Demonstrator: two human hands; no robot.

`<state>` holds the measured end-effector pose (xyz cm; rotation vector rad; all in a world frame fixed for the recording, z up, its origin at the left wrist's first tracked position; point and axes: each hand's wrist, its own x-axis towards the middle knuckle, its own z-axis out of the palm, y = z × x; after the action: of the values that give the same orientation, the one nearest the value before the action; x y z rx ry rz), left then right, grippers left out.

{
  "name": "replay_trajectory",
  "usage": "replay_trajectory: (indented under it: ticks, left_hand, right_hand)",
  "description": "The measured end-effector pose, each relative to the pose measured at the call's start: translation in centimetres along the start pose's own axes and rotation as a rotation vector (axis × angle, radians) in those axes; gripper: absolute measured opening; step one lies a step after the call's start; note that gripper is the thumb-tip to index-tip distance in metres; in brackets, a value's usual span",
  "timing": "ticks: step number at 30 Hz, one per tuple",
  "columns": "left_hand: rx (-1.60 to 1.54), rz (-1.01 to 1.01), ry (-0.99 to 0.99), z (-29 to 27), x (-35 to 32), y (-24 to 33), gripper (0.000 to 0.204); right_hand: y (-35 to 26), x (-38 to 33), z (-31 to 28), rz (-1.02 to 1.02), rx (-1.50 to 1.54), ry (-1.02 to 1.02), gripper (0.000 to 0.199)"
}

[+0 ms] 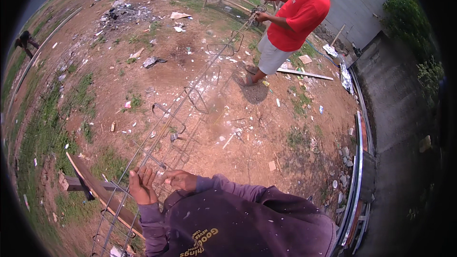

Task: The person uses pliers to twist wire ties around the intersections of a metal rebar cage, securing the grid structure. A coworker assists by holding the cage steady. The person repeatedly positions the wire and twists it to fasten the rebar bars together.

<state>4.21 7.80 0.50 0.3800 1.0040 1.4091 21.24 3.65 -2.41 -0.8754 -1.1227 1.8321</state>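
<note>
A long rebar cage (pixel 194 89), thin steel bars with bent square stirrups, runs from the lower left to the upper right. My left hand (pixel 143 184) is at its near part, fingers curled at the bars, thumb on the left. Beside it, my right hand (pixel 180 180) is closed with its fingers pointing at the left hand; what it grips, if anything, is hidden. A small metal piece (pixel 177 137) shows by the bars just beyond my hands. At the far end, a person in a red shirt (pixel 304 21) has both hands at the cage.
A wooden plank (pixel 102 192) lies under the near end of the cage, beside a timber support (pixel 71 183). Litter covers the dirt ground. Long metal profiles (pixel 354 181) lie along the wall (pixel 400 123) at right. Another person (pixel 26 43) bends over at far left.
</note>
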Motion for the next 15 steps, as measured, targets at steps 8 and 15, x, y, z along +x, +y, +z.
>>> replay_trajectory:
  ticks: [8, 15]
  left_hand:
    - [0.226, -0.235, -0.417, -2.7, 0.4, 1.2, 0.033]
    - [0.414, -0.202, -0.355, -4.9, -0.6, 2.1, 0.028]
  right_hand:
    - [-1.0, -1.2, -1.7, 0.034, -0.288, -0.286, 0.031]
    - [-1.7, -0.9, -0.3, 0.012, -0.584, -0.159, 0.028]
